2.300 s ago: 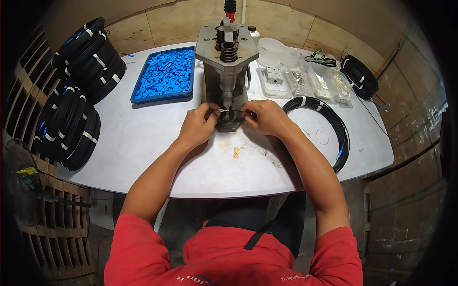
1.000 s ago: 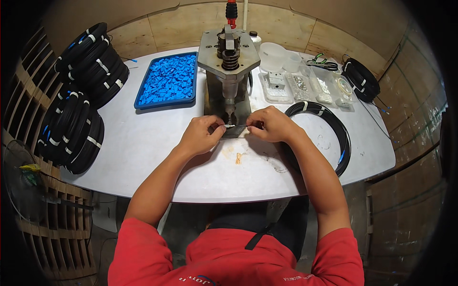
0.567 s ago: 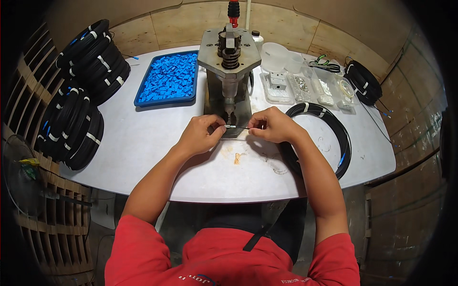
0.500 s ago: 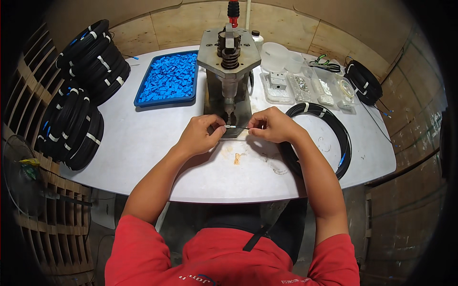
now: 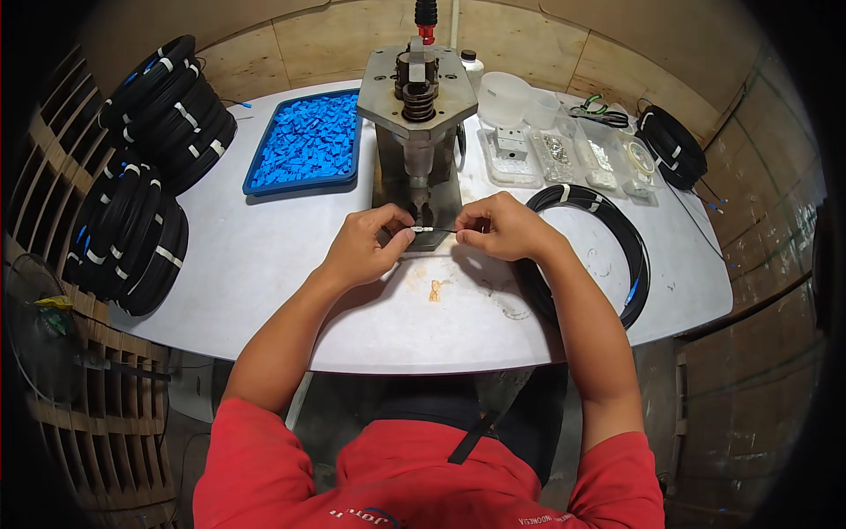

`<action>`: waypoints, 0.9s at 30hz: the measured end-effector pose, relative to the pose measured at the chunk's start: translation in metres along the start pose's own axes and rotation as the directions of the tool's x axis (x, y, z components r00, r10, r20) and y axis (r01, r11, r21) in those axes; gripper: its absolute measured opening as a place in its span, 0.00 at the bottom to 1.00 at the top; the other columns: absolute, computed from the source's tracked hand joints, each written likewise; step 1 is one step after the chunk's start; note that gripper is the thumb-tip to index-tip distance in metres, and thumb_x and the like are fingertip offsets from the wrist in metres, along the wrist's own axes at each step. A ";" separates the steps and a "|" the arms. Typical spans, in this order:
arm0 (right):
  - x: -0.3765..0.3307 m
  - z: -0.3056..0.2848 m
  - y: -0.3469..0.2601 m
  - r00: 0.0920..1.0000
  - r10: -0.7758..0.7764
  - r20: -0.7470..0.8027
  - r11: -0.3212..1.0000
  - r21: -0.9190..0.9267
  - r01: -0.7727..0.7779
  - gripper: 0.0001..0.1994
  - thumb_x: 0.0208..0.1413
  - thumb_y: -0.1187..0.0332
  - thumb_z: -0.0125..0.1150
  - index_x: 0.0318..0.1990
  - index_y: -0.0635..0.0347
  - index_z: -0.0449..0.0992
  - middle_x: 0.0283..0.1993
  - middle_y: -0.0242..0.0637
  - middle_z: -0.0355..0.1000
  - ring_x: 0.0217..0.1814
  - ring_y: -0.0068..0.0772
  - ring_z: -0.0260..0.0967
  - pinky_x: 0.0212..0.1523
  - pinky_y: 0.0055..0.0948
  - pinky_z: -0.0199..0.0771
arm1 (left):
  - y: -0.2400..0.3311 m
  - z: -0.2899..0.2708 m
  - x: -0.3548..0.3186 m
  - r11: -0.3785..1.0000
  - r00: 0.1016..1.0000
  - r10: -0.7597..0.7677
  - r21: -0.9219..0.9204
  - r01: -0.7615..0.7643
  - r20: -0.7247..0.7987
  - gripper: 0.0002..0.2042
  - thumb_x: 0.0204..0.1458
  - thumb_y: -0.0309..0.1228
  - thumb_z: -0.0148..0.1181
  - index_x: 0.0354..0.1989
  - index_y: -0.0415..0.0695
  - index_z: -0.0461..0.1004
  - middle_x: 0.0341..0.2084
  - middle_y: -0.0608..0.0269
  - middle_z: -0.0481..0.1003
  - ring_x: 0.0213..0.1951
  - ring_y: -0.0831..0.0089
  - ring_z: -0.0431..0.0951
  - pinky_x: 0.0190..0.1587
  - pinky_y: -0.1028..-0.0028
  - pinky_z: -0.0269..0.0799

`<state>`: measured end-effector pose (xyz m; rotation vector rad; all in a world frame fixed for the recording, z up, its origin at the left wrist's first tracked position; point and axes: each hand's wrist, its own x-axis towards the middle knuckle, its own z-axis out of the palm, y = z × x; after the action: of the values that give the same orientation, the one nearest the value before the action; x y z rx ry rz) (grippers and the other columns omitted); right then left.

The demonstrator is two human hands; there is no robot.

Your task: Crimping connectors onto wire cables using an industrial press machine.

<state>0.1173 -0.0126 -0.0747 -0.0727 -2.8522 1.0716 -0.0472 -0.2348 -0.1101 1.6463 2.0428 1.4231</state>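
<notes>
A metal press (image 5: 414, 110) stands at the back middle of the white table (image 5: 264, 291), its ram pointing down over a flat base. In front of that ram my left hand (image 5: 370, 242) pinches the left end of a small whitish connector (image 5: 425, 229). A thin black cable (image 5: 447, 231) runs from the connector to my right hand (image 5: 498, 227), whose thumb and finger are closed on it. Right of the press lies a black cable coil (image 5: 630, 251) with white ties and a blue-tipped end, partly behind my right forearm.
A blue tray (image 5: 256, 188) full of small blue plastic pieces sits left of the press. Stacked black coils (image 5: 167, 123) stand at the far left. Clear boxes (image 5: 529, 181) of small parts, scissors (image 5: 599, 113), a white bottle (image 5: 472, 66) and another coil (image 5: 674, 150) are at the back right.
The view has shifted slightly, so the press and tray appear a little higher and further left. Both hands keep their pinch on the connector and cable, with almost no movement.
</notes>
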 end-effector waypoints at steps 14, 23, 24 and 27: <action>0.001 0.004 -0.004 0.997 -0.022 -0.072 0.997 -0.073 0.017 0.07 0.56 0.69 0.68 0.38 0.63 0.82 0.27 0.39 0.80 0.27 0.30 0.75 0.34 0.30 0.76 | -0.005 0.001 0.000 0.999 1.000 0.019 0.049 -0.018 -0.004 0.09 0.54 0.29 0.65 0.38 0.36 0.80 0.29 0.54 0.83 0.29 0.67 0.84 0.33 0.70 0.79; 0.001 0.005 -0.008 0.998 0.009 -0.064 0.998 -0.066 -0.014 0.07 0.54 0.69 0.68 0.37 0.63 0.82 0.29 0.44 0.81 0.30 0.39 0.79 0.36 0.34 0.79 | -0.005 0.002 -0.001 1.000 1.000 -0.007 0.015 0.007 0.001 0.08 0.54 0.28 0.66 0.38 0.36 0.80 0.28 0.54 0.83 0.30 0.66 0.84 0.34 0.70 0.79; 0.001 0.005 -0.006 0.997 -0.014 -0.070 0.998 -0.065 0.010 0.07 0.55 0.69 0.68 0.37 0.63 0.82 0.28 0.42 0.81 0.28 0.34 0.78 0.35 0.32 0.78 | -0.005 0.002 -0.001 1.000 1.000 -0.007 0.022 0.007 0.001 0.08 0.54 0.28 0.66 0.38 0.36 0.80 0.28 0.54 0.83 0.30 0.66 0.84 0.34 0.70 0.79; 0.001 0.005 -0.005 0.997 -0.035 -0.071 0.998 -0.057 0.031 0.07 0.56 0.69 0.68 0.37 0.63 0.82 0.27 0.39 0.80 0.27 0.29 0.76 0.34 0.29 0.77 | -0.006 0.003 -0.001 1.000 1.000 -0.013 0.028 0.013 0.001 0.08 0.54 0.28 0.66 0.38 0.36 0.80 0.28 0.54 0.83 0.30 0.66 0.84 0.34 0.70 0.79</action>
<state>0.1159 -0.0193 -0.0755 -0.0661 -2.8087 0.9634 -0.0491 -0.2338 -0.1161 1.6409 2.0780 1.3959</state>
